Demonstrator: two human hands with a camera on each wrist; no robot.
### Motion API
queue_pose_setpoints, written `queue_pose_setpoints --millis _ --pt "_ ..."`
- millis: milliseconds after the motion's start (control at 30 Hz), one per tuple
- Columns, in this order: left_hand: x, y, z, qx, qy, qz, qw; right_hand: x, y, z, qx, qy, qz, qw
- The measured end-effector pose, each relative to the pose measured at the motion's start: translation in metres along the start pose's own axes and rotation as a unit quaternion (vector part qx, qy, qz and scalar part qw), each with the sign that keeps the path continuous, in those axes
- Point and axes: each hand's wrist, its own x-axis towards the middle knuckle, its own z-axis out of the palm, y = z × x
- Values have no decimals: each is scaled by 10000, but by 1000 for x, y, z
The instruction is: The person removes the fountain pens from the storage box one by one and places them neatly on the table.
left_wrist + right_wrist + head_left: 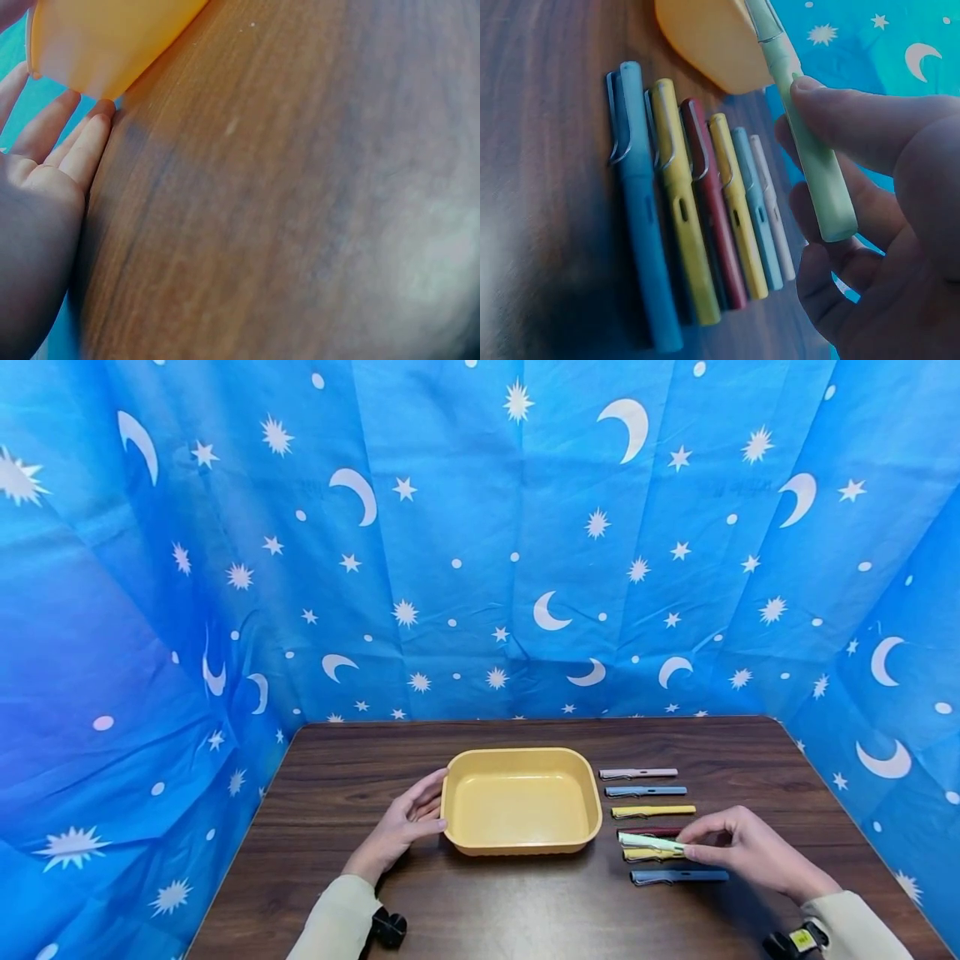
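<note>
A yellow rectangular tray point(521, 848) stands mid-table. My left hand point(400, 828) touches its left side, thumb and fingertips against the wall, fingers fairly straight. To the right of the tray, my right hand point(742, 853) pinches a pale green pen point(821, 176) between thumb and fingers, lifted above a row of pens. That row has a pink pen point(637, 773), a grey-blue pen point(645, 792), a yellow pen point(652, 812), a dark red pen point(714, 206), another yellow pen point(684, 206) and a blue pen point(678, 877). In the head view the green pen partly covers the dark red one.
The dark wooden table point(322, 793) has a blue curtain point(480, 568) with white moons and stars behind it and at both sides. Black straps with small devices sit at both wrists.
</note>
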Motion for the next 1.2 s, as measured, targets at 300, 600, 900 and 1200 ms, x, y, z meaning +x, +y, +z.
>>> queue_pose_setpoints --millis 300,600,900,1200 --pt "0 4 1 -18 73 -72 9999 -13 11 3 0 -56 19 10000" --pt "0 5 2 -5 49 -79 10000 -23 20 14 38 -117 -373 9992" --pt "-1 4 3 -54 42 -46 10000 -29 28 18 -57 -231 -694 9973" --pt "0 5 3 -3 82 -95 9999 -29 29 20 -426 -272 -608 9969"
